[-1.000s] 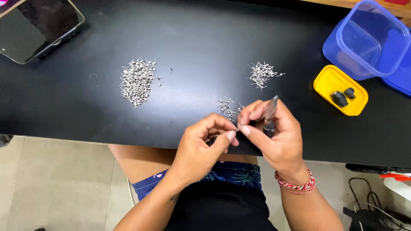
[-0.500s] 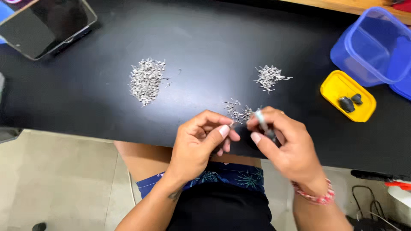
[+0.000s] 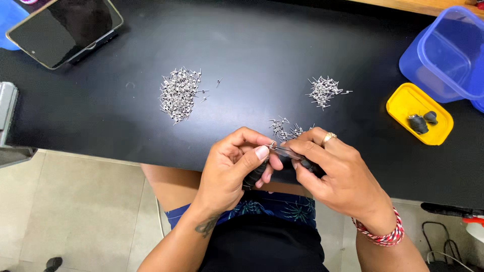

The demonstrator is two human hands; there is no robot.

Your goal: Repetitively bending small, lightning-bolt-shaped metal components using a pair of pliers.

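— Three heaps of small metal pins lie on the black worktop (image 3: 302, 45): a big pile (image 3: 180, 93) far left, a smaller pile (image 3: 322, 90) far right, and a loose cluster (image 3: 286, 130) just beyond the knuckles. Where are the hands against a second ago?

— Both have come together at the near edge. The right hand (image 3: 335, 174) held its dark-handled tweezers (image 3: 295, 153) tilted upward then; now they lie nearly level, tip pointing left into the left hand (image 3: 234, 168).

— And the grip?

— Right hand closed around the tweezer handle, a ring on one finger. Left hand pinched, thumb (image 3: 254, 156) against fingertips, right at the tool's tip. A tiny pin seems to be held there, but it is too small to be sure.

— So what does the shift tell you?

— My reading: the tool has been lowered to meet whatever the left fingers hold, so one pin is being worked between them rather than picked from a heap.

— Anything else about?

— A yellow tray (image 3: 403, 103) with two dark lumps sits right, touching a blue tub (image 3: 428, 75); a phone (image 3: 65, 30) leans far left.
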